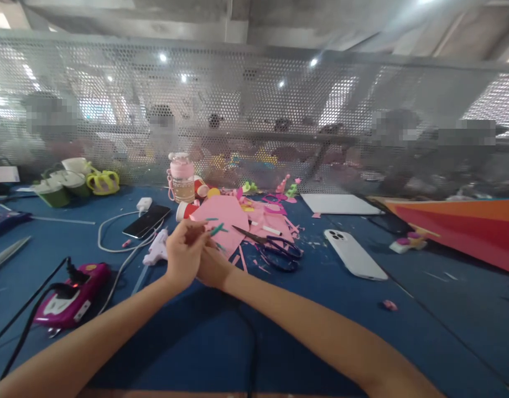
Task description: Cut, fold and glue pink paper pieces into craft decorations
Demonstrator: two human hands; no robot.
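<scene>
The left hand [186, 255] is covering most of the right hand [213, 266]; the green strip [216, 229] is showing too blurred to identify.

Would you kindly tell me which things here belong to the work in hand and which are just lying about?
In hand: left hand, right hand, green strip, pink paper, scissors.
Lying about: white phone, black phone, pink bottle, purple glue gun.

This looks like a shared craft workshop. A long blue-covered worktable [329, 309] carries cut pink paper sheets [227, 218], dark-handled scissors [275, 249], a white glue gun [157, 250] and large orange and red card sheets [466, 224]. A perforated grey metal screen [254, 110] divides it from what seem to be other workers beyond, blurred.
</scene>
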